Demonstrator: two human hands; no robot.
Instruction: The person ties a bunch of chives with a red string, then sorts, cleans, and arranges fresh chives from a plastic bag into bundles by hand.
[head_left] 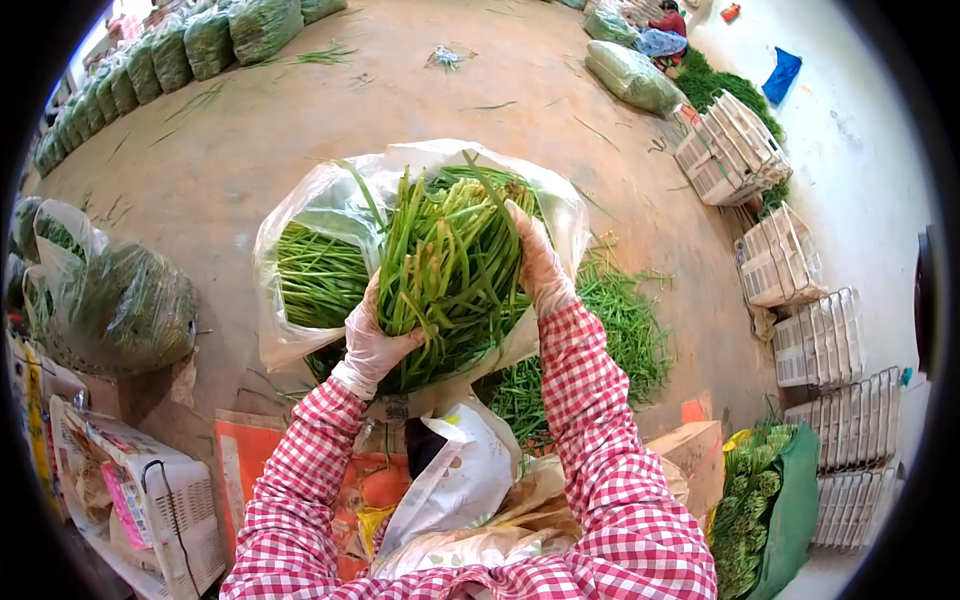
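Both of my hands, in thin whitish gloves, hold one thick bunch of green stalks (440, 265) between them. My left hand (370, 340) grips its lower left side, with the thumb across the stalks. On its upper right side, my right hand (540, 262) is wrapped round the bunch, its fingers partly hidden. The cut ends point up toward the camera. Under and around the bunch lies an open clear plastic bag (285, 230). More long green stalks (318, 275) fill the bag's left part.
Loose stalks (635, 335) lie on the floor at the right. Filled bags (150, 310) stand left and far left. White crates (815, 340) line the right wall. A green-wrapped bundle (790, 510) is at lower right. A person (668, 22) sits at the far right.
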